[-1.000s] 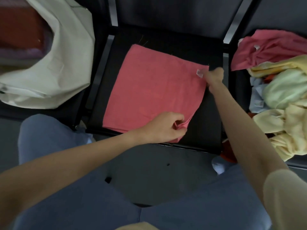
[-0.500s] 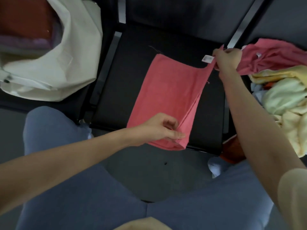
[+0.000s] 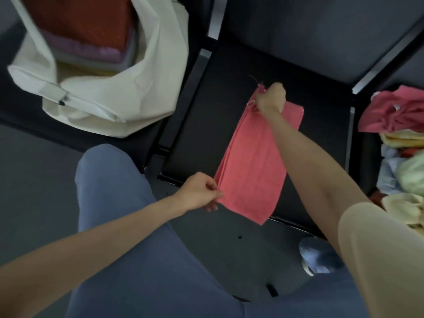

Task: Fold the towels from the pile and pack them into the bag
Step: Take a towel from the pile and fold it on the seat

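A pink towel (image 3: 252,171), folded into a narrow strip, lies on the black middle seat (image 3: 206,115). My left hand (image 3: 199,192) pinches its near left corner at the seat's front edge. My right hand (image 3: 270,99) grips the far left corner, where a small white tag shows. The white bag (image 3: 142,88) stands open on the left seat with folded red and purple towels (image 3: 89,37) stacked inside. The pile of unfolded towels (image 3: 399,138), pink, yellow, green and blue, sits on the right seat.
Metal armrest bars (image 3: 351,143) separate the seats. My knees in blue trousers (image 3: 119,203) fill the lower view, above a grey floor. A blue shoe (image 3: 316,255) shows at lower right.
The towel's right edge, held in both hands, has been carried over to the left, halving the towel's width. The view has shifted right and down.
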Demonstrator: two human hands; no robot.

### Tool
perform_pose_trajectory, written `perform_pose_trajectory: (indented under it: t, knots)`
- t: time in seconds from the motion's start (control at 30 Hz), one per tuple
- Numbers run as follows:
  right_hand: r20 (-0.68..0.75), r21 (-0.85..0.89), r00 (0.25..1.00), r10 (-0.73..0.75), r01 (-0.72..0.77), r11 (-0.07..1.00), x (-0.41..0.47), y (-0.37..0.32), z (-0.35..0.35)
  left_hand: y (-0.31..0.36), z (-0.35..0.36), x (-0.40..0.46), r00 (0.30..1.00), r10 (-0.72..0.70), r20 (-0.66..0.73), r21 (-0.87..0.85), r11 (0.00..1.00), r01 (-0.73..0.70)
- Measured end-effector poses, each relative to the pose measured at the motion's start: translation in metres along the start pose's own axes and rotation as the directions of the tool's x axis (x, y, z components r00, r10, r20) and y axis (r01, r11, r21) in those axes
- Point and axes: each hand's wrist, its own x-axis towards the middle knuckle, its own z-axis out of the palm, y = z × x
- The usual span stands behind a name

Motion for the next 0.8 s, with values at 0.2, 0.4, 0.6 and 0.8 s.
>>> perform_pose_trajectory:
  t: [0.2, 0.4, 0.6, 0.8]
  knots:
    - [0.034, 0.094, 0.999, -0.026, 0.023, 0.995, -0.019, 0.001, 0.005, -0.013, -0.005, 0.001, 0.960, 0.215, -0.180, 0.624, 0.779, -0.057]
    - [-0.048, 0.096, 0.993, -0.103, 0.107, 0.990, -0.107, 0.067, -0.045, -0.012, -0.001, 0.006, 0.880, 0.315, -0.355, 0.575, 0.816, -0.061]
    - [0.030, 0.019, 0.997, 0.073, -0.073, 0.997, -0.191, 0.155, -0.073, -0.003, 0.016, 0.013, 0.898, 0.259, -0.356, 0.628, 0.778, 0.024]
    - [0.214, -0.179, 0.970, 0.119, -0.081, 0.981, -0.224, 0.177, -0.063, 0.007, 0.023, 0.014, 0.927, 0.108, -0.360, 0.457, 0.886, 0.075]
